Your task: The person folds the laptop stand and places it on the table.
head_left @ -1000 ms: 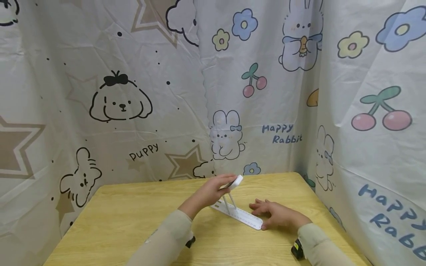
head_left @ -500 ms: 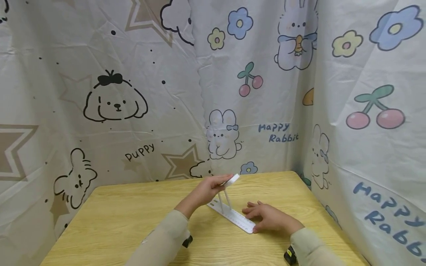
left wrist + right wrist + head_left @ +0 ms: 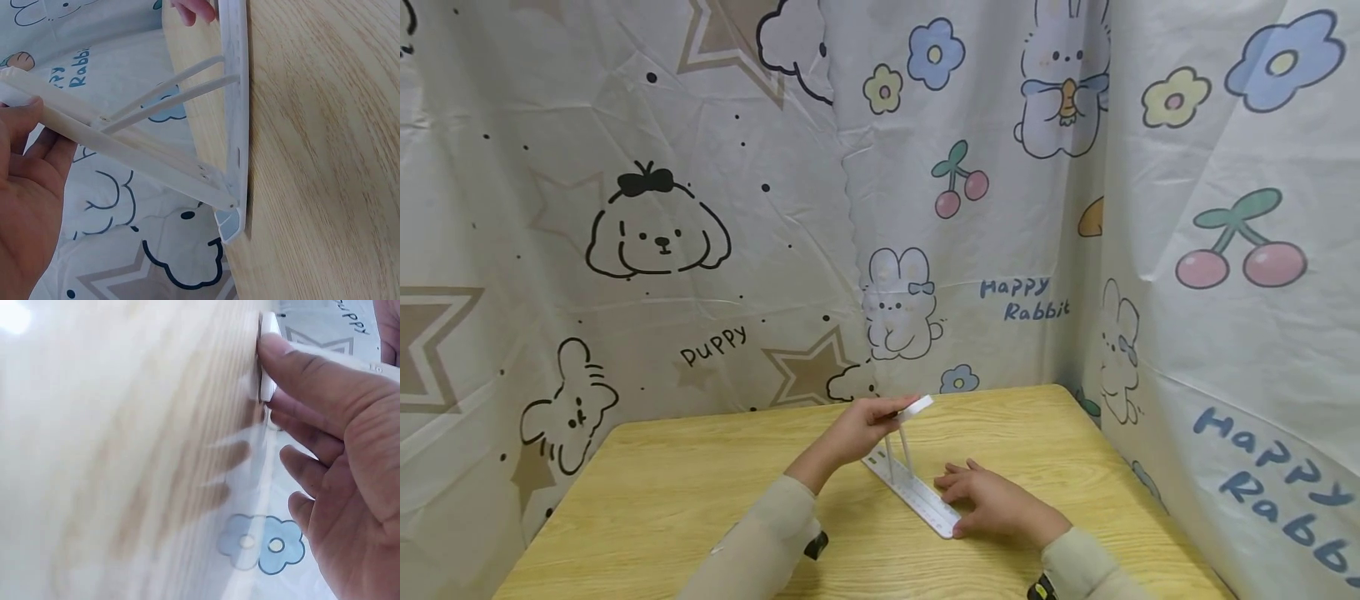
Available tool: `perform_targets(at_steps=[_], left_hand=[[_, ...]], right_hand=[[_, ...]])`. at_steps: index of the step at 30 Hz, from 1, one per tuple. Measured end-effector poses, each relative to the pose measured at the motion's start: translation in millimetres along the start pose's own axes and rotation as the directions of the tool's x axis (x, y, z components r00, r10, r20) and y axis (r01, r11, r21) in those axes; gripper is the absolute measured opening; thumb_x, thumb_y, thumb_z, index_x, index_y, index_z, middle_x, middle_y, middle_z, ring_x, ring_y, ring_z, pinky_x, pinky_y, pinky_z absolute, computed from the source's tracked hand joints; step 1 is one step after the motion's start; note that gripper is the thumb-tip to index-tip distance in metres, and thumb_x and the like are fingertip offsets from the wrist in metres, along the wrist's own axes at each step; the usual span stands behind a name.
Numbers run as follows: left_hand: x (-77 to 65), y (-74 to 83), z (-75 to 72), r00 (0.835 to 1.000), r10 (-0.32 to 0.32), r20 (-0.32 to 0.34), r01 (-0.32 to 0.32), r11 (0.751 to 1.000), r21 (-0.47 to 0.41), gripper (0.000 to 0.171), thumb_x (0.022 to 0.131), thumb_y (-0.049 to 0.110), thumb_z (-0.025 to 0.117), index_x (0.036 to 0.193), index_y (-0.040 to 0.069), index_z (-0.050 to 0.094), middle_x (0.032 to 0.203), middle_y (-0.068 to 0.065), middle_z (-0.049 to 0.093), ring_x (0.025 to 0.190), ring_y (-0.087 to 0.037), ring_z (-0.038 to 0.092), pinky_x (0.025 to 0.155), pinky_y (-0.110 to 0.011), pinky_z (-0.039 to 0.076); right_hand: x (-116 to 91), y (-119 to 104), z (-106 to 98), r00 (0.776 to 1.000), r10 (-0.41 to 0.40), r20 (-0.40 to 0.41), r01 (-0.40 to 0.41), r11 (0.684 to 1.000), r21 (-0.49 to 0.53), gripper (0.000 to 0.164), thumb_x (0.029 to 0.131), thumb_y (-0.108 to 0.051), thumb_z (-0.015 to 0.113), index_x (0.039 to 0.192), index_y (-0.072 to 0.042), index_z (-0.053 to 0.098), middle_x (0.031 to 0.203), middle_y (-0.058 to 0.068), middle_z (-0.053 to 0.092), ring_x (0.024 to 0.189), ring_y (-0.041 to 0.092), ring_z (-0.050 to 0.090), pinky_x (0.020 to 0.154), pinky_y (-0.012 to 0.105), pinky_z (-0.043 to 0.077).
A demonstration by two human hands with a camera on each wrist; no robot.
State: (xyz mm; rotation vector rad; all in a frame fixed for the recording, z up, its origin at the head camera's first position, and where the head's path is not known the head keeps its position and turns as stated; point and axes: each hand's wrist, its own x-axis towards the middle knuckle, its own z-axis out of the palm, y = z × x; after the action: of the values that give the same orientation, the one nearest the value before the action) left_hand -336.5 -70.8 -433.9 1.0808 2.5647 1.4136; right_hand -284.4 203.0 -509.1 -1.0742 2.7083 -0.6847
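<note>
A white folding stand, its exact kind unclear, has a long slotted base lying slantwise on the table. Its upper arm is raised from a hinge at one end, and two thin struts link the arm to the base. My left hand grips the free end of the raised arm, thumb on one side and fingers on the other. At the base's near right end, my right hand pinches the edge between thumb and index finger. The other right fingers are loosely bent beside the base.
The light wooden table extends around the stand. Printed curtains hang close behind it and along its right side. A black device is strapped at the left wrist, another at the right.
The near end of the base has swung left and towards me, with my right hand following. My left hand and the raised arm have shifted slightly left. The head view has turned a little.
</note>
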Motion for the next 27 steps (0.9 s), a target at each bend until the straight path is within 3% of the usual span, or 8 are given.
perform_targets(at_steps=[3, 11, 16, 21, 27], left_hand=[[-0.9, 0.5, -1.2, 1.000, -0.005, -0.006, 0.005, 1.000, -0.012, 0.051, 0.100, -0.004, 0.060, 0.143, 0.023, 0.062, 0.146, 0.000, 0.059, 0.132, -0.020, 0.058, 0.106, -0.037, 0.052], [-6.2, -1.8, -0.1, 1.000, -0.007, 0.000, 0.007, 0.995, -0.102, 0.050, 0.098, -0.004, 0.063, 0.142, 0.021, 0.063, 0.147, 0.000, 0.058, 0.135, -0.022, 0.056, 0.109, -0.034, 0.049], [-8.0, -5.4, 2.8, 1.000, 0.018, -0.020, -0.021, 0.988, -0.150, 0.052, 0.095, -0.004, 0.068, 0.141, 0.017, 0.063, 0.149, -0.002, 0.057, 0.136, -0.024, 0.054, 0.110, -0.032, 0.048], [-9.3, -4.7, 3.1, 0.998, 0.002, -0.061, -0.012, 0.985, -0.172, 0.050, 0.093, -0.003, 0.069, 0.138, 0.017, 0.066, 0.146, -0.002, 0.060, 0.133, -0.023, 0.057, 0.105, -0.027, 0.051], [-13.1, -5.8, -0.7, 0.998, -0.009, -0.059, -0.001, 0.986, -0.165, 0.048, 0.094, 0.000, 0.069, 0.138, 0.020, 0.066, 0.145, 0.002, 0.060, 0.133, -0.019, 0.057, 0.105, -0.027, 0.051]], right_hand=[[0, 4, -1, 1.000, -0.024, 0.010, 0.024, 1.000, 0.009, 0.046, 0.080, -0.027, 0.086, 0.121, -0.011, 0.075, 0.146, 0.010, 0.060, 0.147, 0.041, 0.039, 0.122, 0.065, 0.020], [-4, 37, -6, 0.996, 0.015, 0.084, -0.035, 0.970, 0.242, 0.055, 0.087, -0.024, 0.079, 0.140, -0.016, 0.065, 0.159, 0.000, 0.046, 0.155, 0.037, 0.022, 0.123, 0.067, 0.010], [1, 45, -8, 0.991, -0.023, 0.132, -0.012, 0.967, 0.256, 0.061, 0.088, -0.025, 0.077, 0.145, -0.015, 0.059, 0.164, -0.001, 0.039, 0.157, 0.035, 0.015, 0.123, 0.067, 0.002], [6, 43, -9, 0.984, -0.049, 0.172, 0.003, 0.966, 0.260, 0.059, 0.088, -0.026, 0.077, 0.145, -0.021, 0.060, 0.163, -0.003, 0.039, 0.157, 0.038, 0.012, 0.122, 0.070, 0.002], [14, 35, -5, 0.981, -0.067, 0.184, 0.016, 0.964, 0.264, 0.061, 0.086, -0.026, 0.079, 0.145, -0.020, 0.060, 0.163, -0.001, 0.040, 0.156, 0.041, 0.011, 0.121, 0.072, 0.002]])
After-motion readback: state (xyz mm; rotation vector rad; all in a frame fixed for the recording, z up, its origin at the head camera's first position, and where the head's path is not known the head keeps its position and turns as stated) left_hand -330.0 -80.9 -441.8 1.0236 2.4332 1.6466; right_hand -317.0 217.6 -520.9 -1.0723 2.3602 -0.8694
